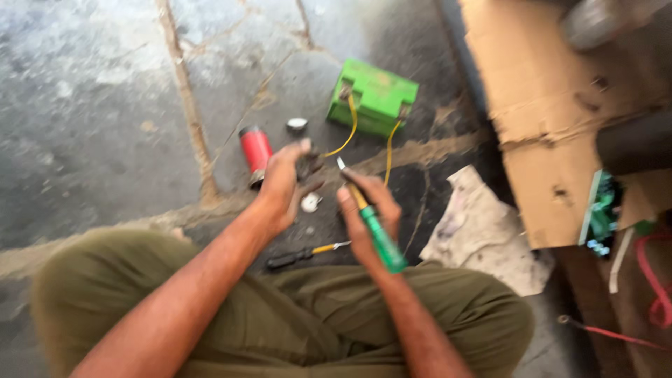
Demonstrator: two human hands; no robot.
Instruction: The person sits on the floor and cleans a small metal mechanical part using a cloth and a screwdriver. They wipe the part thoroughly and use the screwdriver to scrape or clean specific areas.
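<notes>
Olive-green trousers [294, 329] fill the bottom of the shot, knees spread wide, so the person is sitting right down on the floor [91, 105]. That floor is rough grey concrete with cracks patched in a sandy colour, pretty grubby overall. Torn cardboard [539, 119] lies off to the right, with a dirty white rag [483, 231] crumpled just beside it, and some red wire [654, 280] trails at the far right edge.

Hands next. The left hand [283, 185] is curled fairly tight around a small dark part [308, 164], fingers wrapped, thumb side up. It's blurry, so what the part actually is can't be made out. The right hand [367, 217] is closed around a screwdriver with a green handle [378, 234], tip pointing up toward that dark part and sitting just beside it.

2 yellow wires [350, 126] run from the hands' area back to a green battery [374, 94] standing on the floor a bit further out. A red can [255, 150] lies near the left hand, with a small round cap [297, 124] just beyond it. A little white disc [310, 203] sits on the floor below the left hand, and a second screwdriver with a black handle [301, 255] lies between the hands and the trousers.
</notes>
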